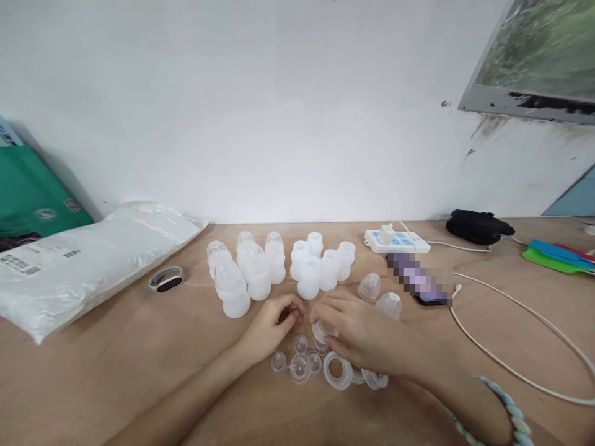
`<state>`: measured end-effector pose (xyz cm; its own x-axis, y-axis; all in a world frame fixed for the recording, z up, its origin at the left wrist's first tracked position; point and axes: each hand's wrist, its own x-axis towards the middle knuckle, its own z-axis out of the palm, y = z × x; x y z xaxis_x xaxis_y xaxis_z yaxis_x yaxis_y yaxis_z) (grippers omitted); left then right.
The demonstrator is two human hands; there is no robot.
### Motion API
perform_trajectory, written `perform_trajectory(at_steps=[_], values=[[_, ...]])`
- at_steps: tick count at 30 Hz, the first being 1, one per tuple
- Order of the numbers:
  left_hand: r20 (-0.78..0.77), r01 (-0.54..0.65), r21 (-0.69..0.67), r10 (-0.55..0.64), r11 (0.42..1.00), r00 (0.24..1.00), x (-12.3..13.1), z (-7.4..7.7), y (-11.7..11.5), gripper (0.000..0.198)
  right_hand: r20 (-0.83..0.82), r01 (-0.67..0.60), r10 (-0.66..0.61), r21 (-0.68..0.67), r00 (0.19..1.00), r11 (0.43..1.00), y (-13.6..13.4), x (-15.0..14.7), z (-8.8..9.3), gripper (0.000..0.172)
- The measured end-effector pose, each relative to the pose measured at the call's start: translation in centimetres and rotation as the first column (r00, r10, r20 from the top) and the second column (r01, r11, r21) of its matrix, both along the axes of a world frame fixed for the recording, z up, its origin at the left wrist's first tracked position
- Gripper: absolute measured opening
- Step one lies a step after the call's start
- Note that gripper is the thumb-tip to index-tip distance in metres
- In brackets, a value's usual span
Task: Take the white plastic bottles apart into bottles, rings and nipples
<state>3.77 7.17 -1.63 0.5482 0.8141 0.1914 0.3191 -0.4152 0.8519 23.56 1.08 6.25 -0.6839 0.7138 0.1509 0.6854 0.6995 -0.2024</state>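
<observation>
My right hand [346,328] has its thumb and fingers closed on a translucent bottle ring [320,333]. Just left of it, my left hand [274,322] is curled in a pinch, and whatever it holds is hidden. Below both hands lie several clear bottle nipples [300,368] beside several screw rings [338,370]. Behind my hands stand uncapped white bottles [308,279] in a cluster. Farther left, several small baby bottles [231,290] stand upright with clear domed caps on. Two loose clear caps [369,287] rest by my right hand, one partly behind it.
A white plastic parcel [93,260] and a fitness band [166,280] lie at left. To the right are a power strip [397,241], a phone [421,282], a looping white cable [534,306], a black pouch [478,227] and coloured flat pieces [558,257]. A wall rises behind the table.
</observation>
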Motion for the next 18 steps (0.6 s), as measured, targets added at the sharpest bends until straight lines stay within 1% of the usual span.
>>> perform_trajectory(at_steps=[3, 5, 7, 12, 15, 18], values=[[-0.008, -0.009, 0.011, 0.009, 1.000, 1.000, 0.0, 0.0, 0.0, 0.015, 0.081, -0.032, 0.036, -0.040, 0.996, 0.999, 0.5, -0.5, -1.6, 0.015], [-0.011, -0.009, 0.017, 0.009, 1.000, 1.000, 0.0, 0.1, 0.0, 0.016, 0.105, -0.010, 0.019, -0.081, 0.994, 0.997, 1.1, -0.6, -2.5, 0.015], [-0.010, -0.007, 0.023, 0.007, 1.000, 1.000, 0.0, 0.1, 0.0, 0.015, 0.090, 0.015, -0.007, -0.087, 0.996, 0.996, 1.6, -0.5, -3.1, 0.015], [-0.003, -0.004, 0.033, 0.004, 0.999, 1.000, 0.1, 0.3, -0.1, 0.016, 0.076, 0.044, -0.043, -0.022, 0.996, 0.999, 2.0, -0.2, -3.4, 0.010], [-0.004, -0.001, 0.037, 0.001, 0.999, 1.000, 0.1, 0.3, -0.1, 0.016, 0.077, 0.058, -0.056, -0.019, 0.995, 0.998, 1.9, 0.0, -3.4, 0.011], [-0.007, 0.016, 0.042, -0.016, 0.999, 1.000, 0.1, 0.3, -0.2, 0.014, 0.057, 0.087, -0.085, -0.042, 0.995, 0.995, 2.0, 0.2, -3.5, 0.007]])
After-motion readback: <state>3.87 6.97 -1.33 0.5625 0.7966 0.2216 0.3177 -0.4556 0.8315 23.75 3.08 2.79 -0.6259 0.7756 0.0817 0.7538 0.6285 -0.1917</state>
